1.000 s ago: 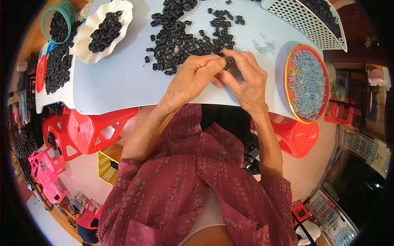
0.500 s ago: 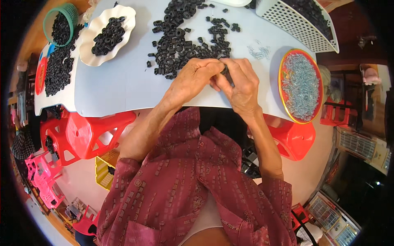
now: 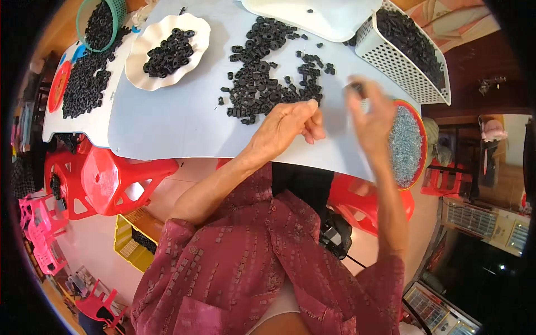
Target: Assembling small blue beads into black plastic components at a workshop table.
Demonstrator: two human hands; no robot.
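Note:
A loose heap of black rubber rings (image 3: 262,72) lies in the middle of the pale grey table (image 3: 173,123). My left hand (image 3: 287,124) rests on the table at the near edge of the heap, fingers curled together; whether anything is inside them is hidden. My right hand (image 3: 369,118) is raised and blurred, to the right of the heap, pinching a small dark piece (image 3: 355,87) between its fingertips. It hangs beside a round red-rimmed tray of small silvery metal parts (image 3: 406,146).
A white perforated basket (image 3: 410,64) holds black rings at the far right. A white scalloped plate (image 3: 167,50), a green bowl (image 3: 100,22) and a white tray (image 3: 84,89) with more rings stand at the left. A white dish (image 3: 318,17) sits at the back. Red stools (image 3: 106,178) stand under the table.
My right hand has lifted away from my left hand and swung to the right with a small dark piece. My left hand has stayed by the heap.

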